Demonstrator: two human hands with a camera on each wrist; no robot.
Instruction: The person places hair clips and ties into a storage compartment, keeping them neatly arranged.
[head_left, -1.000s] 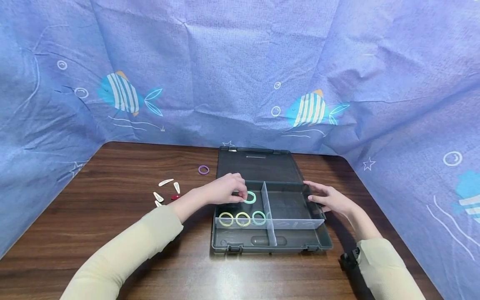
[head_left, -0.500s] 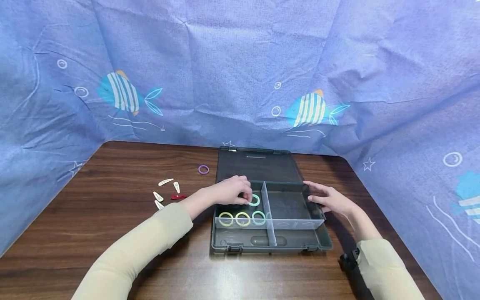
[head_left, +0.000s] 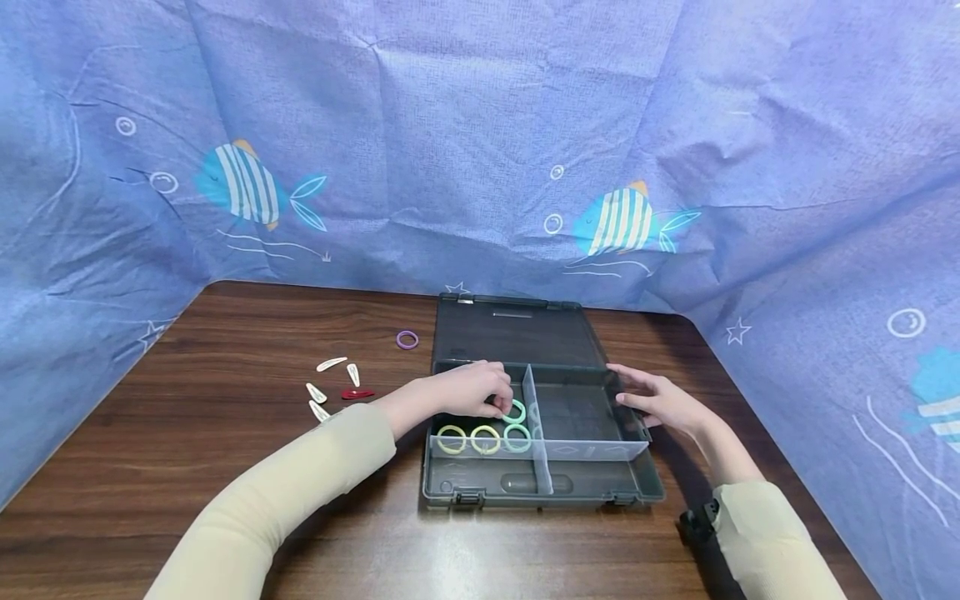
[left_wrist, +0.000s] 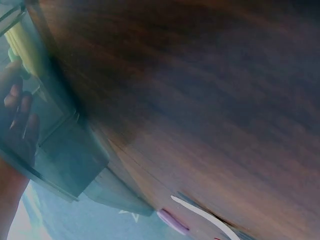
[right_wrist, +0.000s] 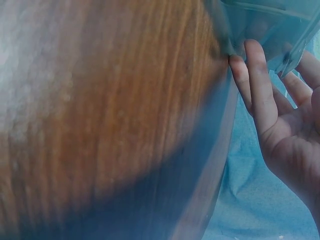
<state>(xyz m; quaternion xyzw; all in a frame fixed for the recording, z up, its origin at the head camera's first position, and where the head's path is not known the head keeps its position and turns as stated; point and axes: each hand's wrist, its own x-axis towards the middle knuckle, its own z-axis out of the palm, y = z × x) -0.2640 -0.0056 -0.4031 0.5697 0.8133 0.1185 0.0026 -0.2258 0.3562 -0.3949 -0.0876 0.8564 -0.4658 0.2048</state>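
Observation:
In the head view an open dark see-through divider box (head_left: 558, 500) lies on the table. My left hand (head_left: 476, 389) reaches into its left compartment and pinches a mint-green hair tie (head_left: 515, 412) between thumb and fingers. Just in front of that tie lies another mint one (head_left: 517, 438), in a row with two yellow hair ties (head_left: 452, 439). My right hand (head_left: 660, 402) rests at the box's right side. Its fingers (right_wrist: 261, 85) look extended against the outer wall in the right wrist view, while part of the hand reaches over the rim.
Left of the box lie several white snap clips (head_left: 317, 393), a red snap clip (head_left: 357, 394) and a purple hair tie (head_left: 407, 339). White dividers (head_left: 592, 450) split the box. The lid (head_left: 517, 329) lies folded back. A blue fish-print cloth (head_left: 465, 167) hangs behind the table.
My left hand has moved right and toward the front inside the left compartment, carrying the mint hair tie close to the row of ties. My right hand has stayed put.

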